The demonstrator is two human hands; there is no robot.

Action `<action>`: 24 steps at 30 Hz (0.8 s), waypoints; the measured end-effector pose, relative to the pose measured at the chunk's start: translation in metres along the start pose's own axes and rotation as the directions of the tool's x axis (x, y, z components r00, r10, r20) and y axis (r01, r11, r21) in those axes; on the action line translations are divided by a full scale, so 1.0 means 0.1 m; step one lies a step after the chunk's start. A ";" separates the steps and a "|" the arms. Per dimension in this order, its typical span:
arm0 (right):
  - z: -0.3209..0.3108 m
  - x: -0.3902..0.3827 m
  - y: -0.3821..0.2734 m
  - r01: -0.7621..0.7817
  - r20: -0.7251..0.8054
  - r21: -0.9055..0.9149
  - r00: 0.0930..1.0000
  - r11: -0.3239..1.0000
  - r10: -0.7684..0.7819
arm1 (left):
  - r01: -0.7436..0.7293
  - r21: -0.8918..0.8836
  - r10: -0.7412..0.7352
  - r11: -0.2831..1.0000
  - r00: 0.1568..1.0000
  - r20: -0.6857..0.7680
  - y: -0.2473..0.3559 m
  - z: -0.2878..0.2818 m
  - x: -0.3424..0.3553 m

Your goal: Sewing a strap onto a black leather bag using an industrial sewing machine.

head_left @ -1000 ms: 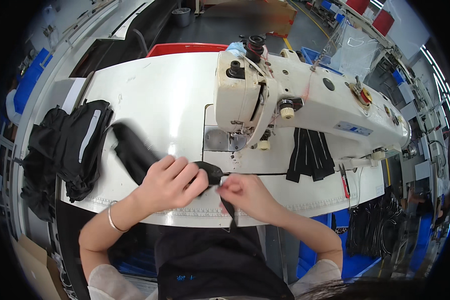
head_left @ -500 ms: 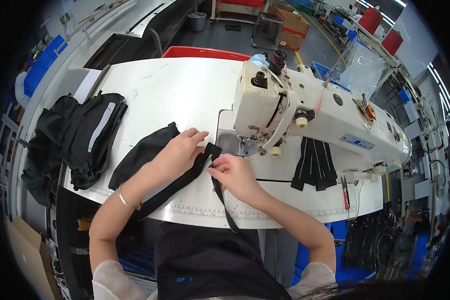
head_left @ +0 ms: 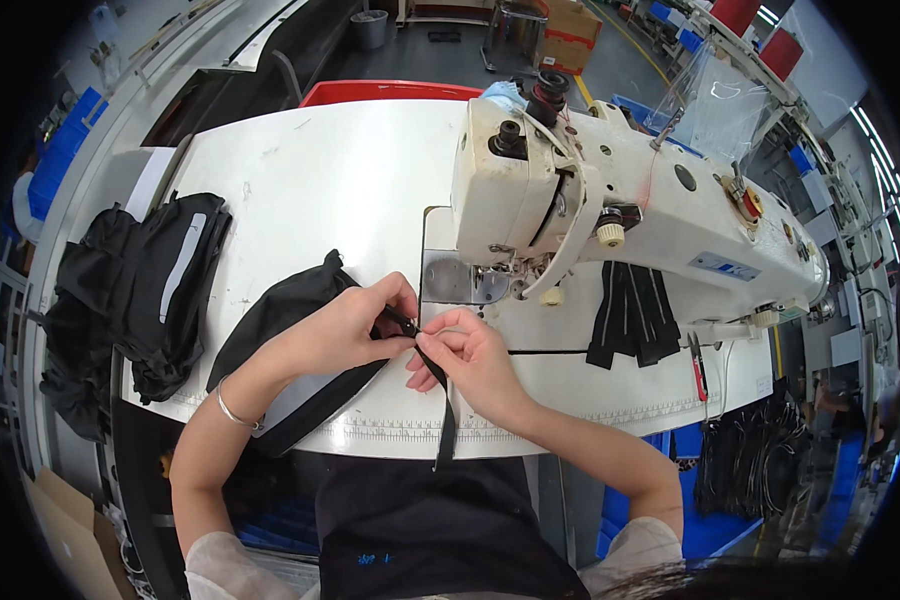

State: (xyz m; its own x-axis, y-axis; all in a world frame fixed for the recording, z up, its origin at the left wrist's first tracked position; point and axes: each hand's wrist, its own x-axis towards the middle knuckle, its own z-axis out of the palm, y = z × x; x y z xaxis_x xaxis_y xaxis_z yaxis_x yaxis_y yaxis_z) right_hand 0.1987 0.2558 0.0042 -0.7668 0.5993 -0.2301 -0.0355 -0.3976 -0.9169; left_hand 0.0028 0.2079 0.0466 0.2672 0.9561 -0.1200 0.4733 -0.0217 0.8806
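In front of the sewing machine point(head_left: 530, 190), my left hand point(head_left: 355, 325) pinches the end of a dark fabric piece point(head_left: 295, 292) that spreads out to the left beneath my wrist. My right hand point(head_left: 475, 365) meets it fingertip to fingertip, thumb and forefinger closed on a narrow black strap point(head_left: 448, 425). The strap's loose end hangs down toward the table's front edge. Where fabric and strap come together, my fingers cover the details. Both hands are just in front of the machine's needle plate point(head_left: 460, 278).
Folded black garments point(head_left: 170, 290) are stacked at the left. Several black strips point(head_left: 633, 315) lie under the machine arm, with red-handled snips point(head_left: 698, 368) beside them. A red bin point(head_left: 390, 92) stands behind the table, and black straps point(head_left: 750, 465) hang at the lower right.
My left hand has come down and closed around the fabric's end, which lay visible by the needle plate before. My right hand has shifted slightly toward me, still pinching the strap.
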 end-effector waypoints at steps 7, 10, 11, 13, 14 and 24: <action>-0.15 -0.25 0.00 0.368 0.326 -0.380 0.912 0.849 -0.250 | 0.176 -0.329 -0.131 0.928 0.979 0.157 -0.04 -0.06 -0.08; -0.22 -0.22 0.00 0.699 0.560 -0.627 0.711 0.343 -0.425 | 0.162 -0.223 -0.144 0.961 0.985 0.095 0.00 -0.02 0.00; -0.25 -0.18 0.02 0.798 0.678 -0.601 0.543 0.052 -0.495 | 0.166 -0.223 -0.148 0.960 0.984 0.098 -0.02 -0.01 0.02; -0.32 -0.12 0.03 0.773 0.735 -0.609 0.465 -0.178 -0.493 | 0.182 -0.154 -0.181 0.971 0.983 0.019 -0.09 0.01 0.07; -0.37 -0.09 0.03 0.703 0.793 -0.586 0.394 -0.403 -0.465 | 0.184 -0.155 -0.182 0.971 0.983 0.029 -0.10 0.01 0.13; -0.78 0.05 -0.18 0.450 0.720 -0.625 0.647 -0.638 -0.249 | -0.229 0.437 0.388 0.870 0.864 -0.321 -0.37 0.07 1.03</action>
State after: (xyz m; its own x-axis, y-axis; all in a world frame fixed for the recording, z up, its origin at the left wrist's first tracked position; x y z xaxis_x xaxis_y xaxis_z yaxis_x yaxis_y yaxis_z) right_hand 0.2451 0.3199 -0.0060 -0.9493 -0.0138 0.3140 0.0779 0.9575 0.2776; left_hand 0.0186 0.3056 -0.0014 0.1453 0.9114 0.3849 0.7172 -0.3650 0.5936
